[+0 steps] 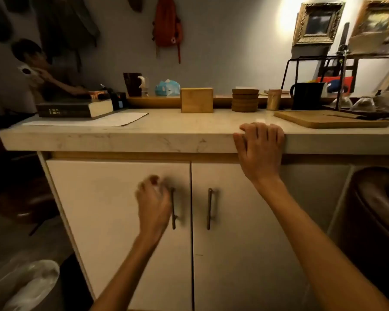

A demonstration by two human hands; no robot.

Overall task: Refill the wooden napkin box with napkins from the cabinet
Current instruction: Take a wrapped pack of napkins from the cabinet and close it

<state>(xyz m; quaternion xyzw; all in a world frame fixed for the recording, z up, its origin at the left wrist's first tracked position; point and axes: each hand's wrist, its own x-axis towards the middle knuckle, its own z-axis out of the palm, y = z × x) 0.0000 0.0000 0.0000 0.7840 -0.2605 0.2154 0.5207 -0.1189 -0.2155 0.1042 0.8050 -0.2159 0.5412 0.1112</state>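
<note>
Holding the left hand (153, 198) curled beside the door handle (173, 208) (grip too blurred to tell), resting the right hand (259, 149) flat on the countertop (166, 122) edge, wooden napkin box (196, 100) farther back on it. Probably risking a half-caught grip slipping off that slim handle.

Looks like a home kitchen. Stone counter (166, 123) over white cabinet doors (108, 198), with a jug (307, 96), coasters (245, 100), cutting board (319, 120) and wire rack (319, 57) on top. Framed paintings (317, 23) and a backpack (167, 23) on the wall (222, 41).

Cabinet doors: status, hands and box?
Left hand at left door handle, blurred, grip unclear. Right hand rests on counter edge. Both doors shut; wooden napkin box on counter, untouched.
</note>
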